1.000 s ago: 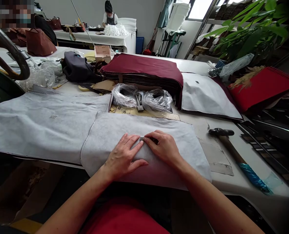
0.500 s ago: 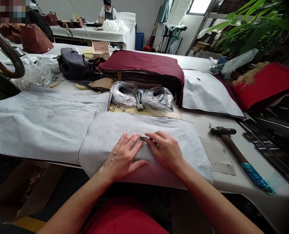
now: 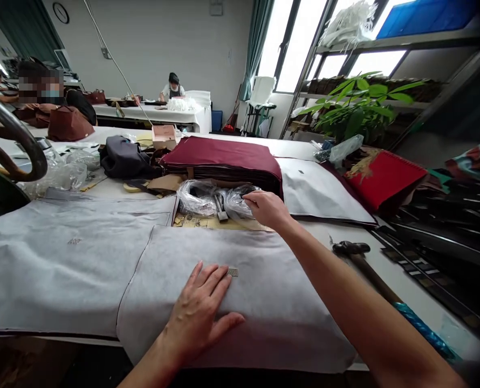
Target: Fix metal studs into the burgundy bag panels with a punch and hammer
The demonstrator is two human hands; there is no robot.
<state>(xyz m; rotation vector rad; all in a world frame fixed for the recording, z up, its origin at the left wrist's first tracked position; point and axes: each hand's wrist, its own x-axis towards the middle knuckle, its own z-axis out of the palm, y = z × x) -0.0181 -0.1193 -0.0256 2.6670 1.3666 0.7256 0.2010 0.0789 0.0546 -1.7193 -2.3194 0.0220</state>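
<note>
My left hand lies flat with fingers spread on a large leather panel, its pale backing facing up. Its fingertips touch a small perforated metal plate that rests on the panel. Farther off, my right hand reaches over a clear plastic bag. The thumb and fingers of that hand are curled together at the bag; anything between them is hidden. Beside this bag stand a small metal tool with a square end and another clear bag.
Behind the bags lies a stack of burgundy leather panels. A hammer with a blue-wrapped handle is on the right. Another pale panel covers the left. A curved metal machine part juts in at far left. Co-workers sit beyond.
My right hand has left the metal plate and moved forward to the right plastic bag. My left hand stays on the panel beside the plate. The head view has tilted up.
</note>
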